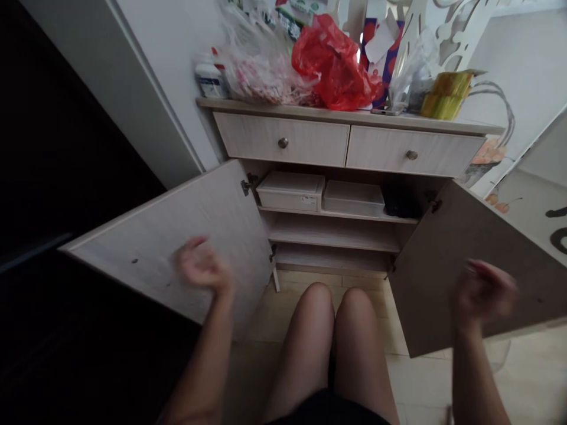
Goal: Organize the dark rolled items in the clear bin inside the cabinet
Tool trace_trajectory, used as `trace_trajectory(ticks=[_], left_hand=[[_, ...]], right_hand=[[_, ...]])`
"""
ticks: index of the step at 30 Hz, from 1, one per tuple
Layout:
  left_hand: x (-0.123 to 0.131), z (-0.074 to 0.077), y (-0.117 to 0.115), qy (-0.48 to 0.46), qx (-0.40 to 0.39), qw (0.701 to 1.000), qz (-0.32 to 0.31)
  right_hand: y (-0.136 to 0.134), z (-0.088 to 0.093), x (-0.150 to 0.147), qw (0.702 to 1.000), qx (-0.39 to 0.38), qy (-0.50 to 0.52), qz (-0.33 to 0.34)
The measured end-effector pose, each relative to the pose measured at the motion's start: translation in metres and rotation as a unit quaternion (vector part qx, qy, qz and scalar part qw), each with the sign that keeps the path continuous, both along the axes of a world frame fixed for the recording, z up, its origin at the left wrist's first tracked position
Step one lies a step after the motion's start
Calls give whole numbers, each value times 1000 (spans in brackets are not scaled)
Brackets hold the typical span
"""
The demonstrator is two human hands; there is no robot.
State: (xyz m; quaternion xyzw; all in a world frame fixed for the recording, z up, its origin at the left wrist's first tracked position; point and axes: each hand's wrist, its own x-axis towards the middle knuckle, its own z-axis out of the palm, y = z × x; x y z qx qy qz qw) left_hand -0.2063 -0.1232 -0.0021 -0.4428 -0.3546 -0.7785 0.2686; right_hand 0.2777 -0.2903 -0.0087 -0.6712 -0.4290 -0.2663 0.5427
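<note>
No brand or writing could be read anywhere; the small label on the front of the white plastic storage box (290,193) was too small and soft to make out, as was the label on the white bottle (210,81).

The two hinged cabinet doors stood wide open, and your hands were in front of them. Your left hand (204,265) was over the inner face of the left door (155,248), and your right hand (485,292) was over the inner face of the right door (456,283). You cannot tell from the blur whether either hand touched its door.

Your left hand was loosely open, with its fingers partly curled, and held nothing you could see. Your right hand was more blurred, its fingers seemingly bent; whether it was open or closed cannot be told, though nothing showed in it.

Between the doors, the white storage box and a second, grey-white box (353,198) sat side by side on the top shelf, beside a dark object (401,202). Two lower shelves (334,233) lay below. Above were two drawers with round metal knobs, the left drawer (281,140) and the right drawer (410,152). On the cabinet top (349,117) stood a red plastic bag (332,65), a clear bag (261,65), a phone (387,111) and yellow-green packets (445,94).
</note>
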Motion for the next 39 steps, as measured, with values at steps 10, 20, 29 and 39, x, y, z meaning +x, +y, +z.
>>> trace_trajectory(ticks=[10,20,29,39], left_hand=[[220,28,185,565,-408,710,-103],[219,18,200,612,-418,665,-93],[142,4,79,611,-292,713,-185],[66,-72,-63,585,-349,692,-237]], right_hand=[[257,18,-3,898,-377,-209,81],[258,23,12,882,-416,-218,44],[124,-3,-2,903,-335,-197,184],[-6,-71,-62,866,-382,-178,268]])
